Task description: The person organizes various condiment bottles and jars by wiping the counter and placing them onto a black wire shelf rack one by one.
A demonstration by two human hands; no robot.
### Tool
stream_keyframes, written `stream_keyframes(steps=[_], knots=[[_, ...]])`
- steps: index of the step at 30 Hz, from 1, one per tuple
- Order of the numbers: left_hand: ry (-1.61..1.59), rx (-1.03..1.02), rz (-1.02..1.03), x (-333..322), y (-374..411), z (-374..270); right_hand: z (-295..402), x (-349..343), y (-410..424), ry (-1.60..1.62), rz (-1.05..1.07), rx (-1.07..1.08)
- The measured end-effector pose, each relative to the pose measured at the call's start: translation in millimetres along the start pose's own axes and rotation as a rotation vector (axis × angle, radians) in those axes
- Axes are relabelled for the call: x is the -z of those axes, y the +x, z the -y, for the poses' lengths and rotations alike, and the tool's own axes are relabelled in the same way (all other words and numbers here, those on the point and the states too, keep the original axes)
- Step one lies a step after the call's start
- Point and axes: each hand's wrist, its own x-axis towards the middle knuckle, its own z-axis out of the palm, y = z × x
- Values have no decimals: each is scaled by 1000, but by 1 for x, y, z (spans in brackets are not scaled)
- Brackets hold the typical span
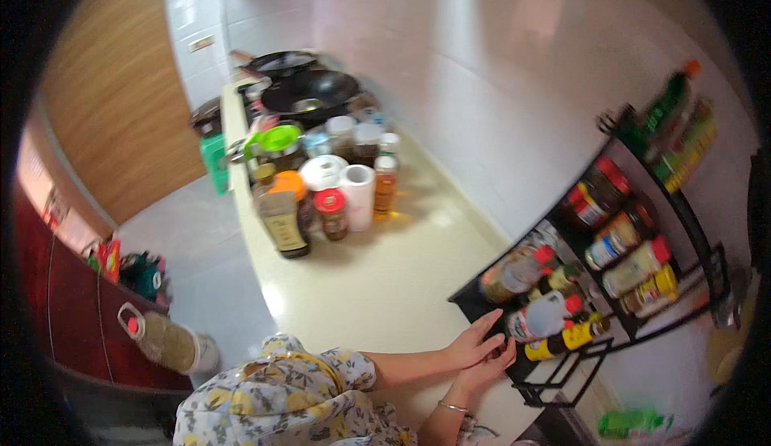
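Note:
My left hand reaches to the front edge of the lower tier of a black metal spice rack. Just below it, my right hand, with a silver bangle at the wrist, meets the same edge. The fingers of both hands are close together. Something dark shows between them, and whether they grip it is unclear. Nearest the fingertips are a white-handled bottle with a red cap and a slim yellow-labelled bottle. Behind those stands a red-capped jar of seasoning.
On the cream countertop stand a sauce bottle, a red-lidded jar, a white cylinder and an amber bottle. Farther back sits a black wok. The rack's upper tier holds several jars. A large oil jug is at left.

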Motion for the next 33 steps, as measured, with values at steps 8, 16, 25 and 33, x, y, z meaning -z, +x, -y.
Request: stream_keyframes(steps=[8,16,25,33], knots=[[331,-13,-581,167,-95,-32,57,-65,-106,-179,736,115],[679,-115,-1065,302,-144,-61,80,-169,-173,-29,1127,290],[377,-31,-1072,334,-140,-47,56,-268,-224,190,1327,237],[277,-30,-879,278,-151,-57,81,-181,-212,56,1017,330]])
